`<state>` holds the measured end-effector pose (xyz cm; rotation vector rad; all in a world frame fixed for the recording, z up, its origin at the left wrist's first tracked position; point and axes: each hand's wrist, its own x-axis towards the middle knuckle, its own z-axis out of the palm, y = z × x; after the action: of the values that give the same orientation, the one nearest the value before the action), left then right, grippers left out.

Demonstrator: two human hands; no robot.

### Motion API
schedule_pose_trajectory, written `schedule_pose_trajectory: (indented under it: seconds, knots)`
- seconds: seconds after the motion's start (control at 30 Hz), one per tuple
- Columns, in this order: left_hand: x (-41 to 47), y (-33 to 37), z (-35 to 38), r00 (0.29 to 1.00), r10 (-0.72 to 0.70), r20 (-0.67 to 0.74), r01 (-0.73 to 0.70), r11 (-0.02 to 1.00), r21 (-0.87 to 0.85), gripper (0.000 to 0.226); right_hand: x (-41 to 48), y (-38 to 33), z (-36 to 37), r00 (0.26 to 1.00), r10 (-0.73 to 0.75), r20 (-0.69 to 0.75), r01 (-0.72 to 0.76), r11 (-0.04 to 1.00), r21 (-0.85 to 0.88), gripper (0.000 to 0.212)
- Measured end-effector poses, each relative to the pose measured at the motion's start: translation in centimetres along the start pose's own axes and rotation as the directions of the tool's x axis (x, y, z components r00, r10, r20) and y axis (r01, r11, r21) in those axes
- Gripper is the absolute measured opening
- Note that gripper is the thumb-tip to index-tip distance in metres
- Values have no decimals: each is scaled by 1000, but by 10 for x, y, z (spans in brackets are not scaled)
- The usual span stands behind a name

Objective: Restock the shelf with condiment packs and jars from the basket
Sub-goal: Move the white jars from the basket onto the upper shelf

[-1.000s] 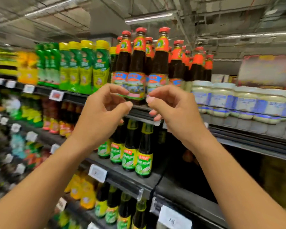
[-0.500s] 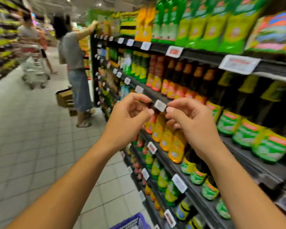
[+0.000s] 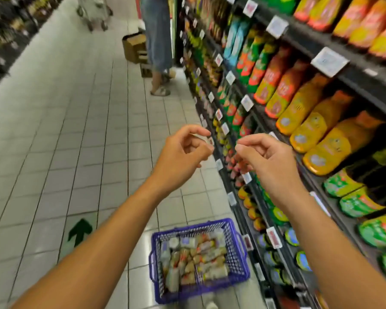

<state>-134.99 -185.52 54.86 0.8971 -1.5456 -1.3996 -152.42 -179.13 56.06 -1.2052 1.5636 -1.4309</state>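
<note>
Downward the view has swung, showing the whole blue plastic mesh basket (image 3: 237,255) of pale condiment packs (image 3: 194,257) near on the floor; left hand (image 3: 183,152) and right hand (image 3: 265,157) hover curled, seemingly empty.

Bright, even store lighting; soft sheen on floor tiles (image 3: 60,121); motion blur throughout, shelves (image 3: 321,70) smeared; edges bowed.
</note>
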Motion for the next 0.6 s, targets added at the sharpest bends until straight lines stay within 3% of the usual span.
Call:
schedule_pose_trajectory:
  seconds: [0.3,0.6]
  knots:
    - [-25,-157,-9,937,-344,-69,347,937,39,20,-9,157,28,949,300,97,-291,952,-97,6]
    - [-75,-338,-11,759,-638,-133,641,767,-18,17,-40,340,45,819,566,93,-541,817,-200,14]
